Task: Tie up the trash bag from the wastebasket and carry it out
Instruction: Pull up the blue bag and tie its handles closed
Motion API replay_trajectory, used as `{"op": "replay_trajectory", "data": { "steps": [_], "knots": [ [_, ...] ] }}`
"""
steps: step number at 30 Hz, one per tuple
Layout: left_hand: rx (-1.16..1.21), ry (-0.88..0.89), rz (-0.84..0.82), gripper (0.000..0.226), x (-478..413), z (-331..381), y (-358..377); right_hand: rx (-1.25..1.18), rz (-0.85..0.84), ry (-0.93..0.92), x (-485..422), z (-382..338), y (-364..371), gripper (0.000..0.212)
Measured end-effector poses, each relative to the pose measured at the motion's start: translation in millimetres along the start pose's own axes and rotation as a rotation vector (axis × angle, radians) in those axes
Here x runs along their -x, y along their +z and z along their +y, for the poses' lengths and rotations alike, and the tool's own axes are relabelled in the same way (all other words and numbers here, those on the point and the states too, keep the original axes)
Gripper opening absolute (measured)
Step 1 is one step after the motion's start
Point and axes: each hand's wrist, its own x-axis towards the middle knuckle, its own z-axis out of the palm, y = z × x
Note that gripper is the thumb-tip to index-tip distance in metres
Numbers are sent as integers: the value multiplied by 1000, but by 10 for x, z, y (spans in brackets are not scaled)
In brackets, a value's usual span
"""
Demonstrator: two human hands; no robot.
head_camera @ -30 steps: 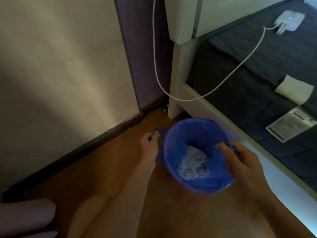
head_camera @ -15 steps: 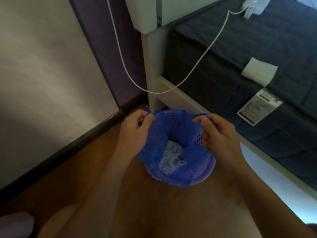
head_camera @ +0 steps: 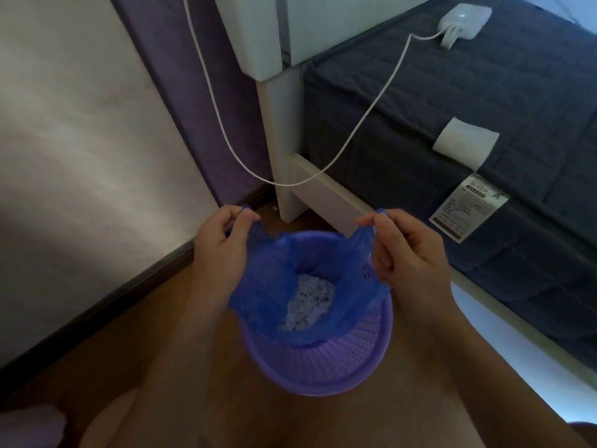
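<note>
A blue trash bag sits partly lifted out of a round purple perforated wastebasket on the wooden floor. White crumpled paper lies in the bag's bottom. My left hand pinches the bag's left handle, raised above the rim. On the other side, my right hand pinches the right handle at the same height. The bag's mouth is stretched open between the two hands, and its near edge has come off the basket rim.
A bed with a dark blue mattress and white frame stands right of the basket. A white cable hangs from a charger on the mattress. A pale wall with dark skirting runs along the left.
Both hands have lifted the bag's edges off the basket rim and pulled them up and apart. The bag has risen and the purple basket shows beneath it.
</note>
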Motion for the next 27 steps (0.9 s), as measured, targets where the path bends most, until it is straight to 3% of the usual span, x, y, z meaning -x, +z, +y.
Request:
{"op": "replay_trajectory", "data": {
  "steps": [9, 18, 21, 24, 27],
  "knots": [
    [379, -28, -21, 25, 38, 216, 220, 77, 32, -129, -73, 19, 39, 27],
    [456, 153, -112, 33, 86, 462, 55, 185, 43, -313, -122, -87, -151, 19],
    [461, 215, -106, 35, 113, 563, 17, 163, -28, -304, -176, -60, -223, 28],
    [310, 311, -154, 23, 148, 678, -7, -62, -177, -220, -200, -68, -195, 51],
    [140, 433, -275, 18, 207, 806, -11, 19, -292, -150, -186, -94, -67, 75]
  ]
}}
